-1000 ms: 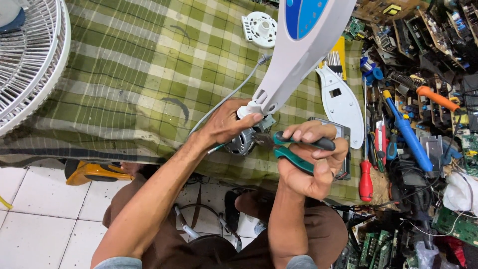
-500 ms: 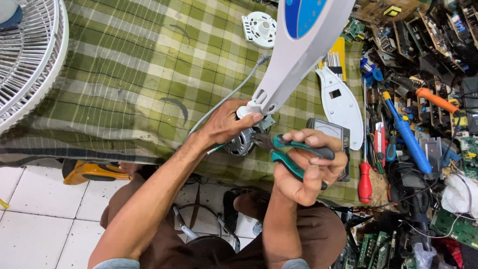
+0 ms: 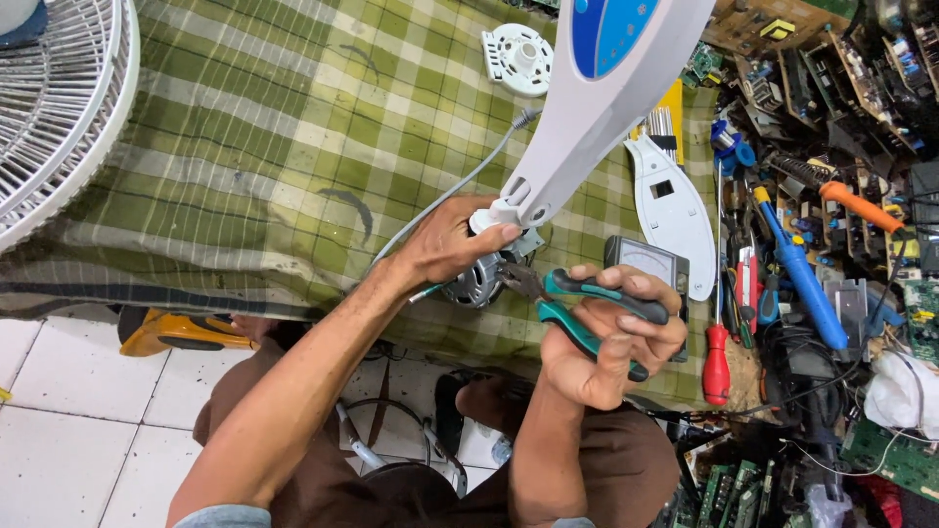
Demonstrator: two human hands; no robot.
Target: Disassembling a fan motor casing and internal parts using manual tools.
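Two hands: both worked at one small motor (image 3: 476, 284) on the checked bench (image 3: 293, 147).
Left hand (image 3: 452, 242): grip closed on the motor, steadying it under the white fan housing (image 3: 597, 108).
Right hand (image 3: 611, 337): grip wrapped around green-handled pliers (image 3: 562, 298), nose touching the motor's right side.

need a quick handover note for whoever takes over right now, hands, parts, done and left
Left hand: holds the fan motor at the base of the white fan neck, over the checked cloth.
Right hand: closed on green-handled pliers, tips at the motor.
Parts: white cover and round white cap lie loose on the cloth; fan grille at far left; red screwdriver and blue tool at right.
Done: cover is off, motor exposed.
Left: pliers work at the motor; what they grip cannot be seen.
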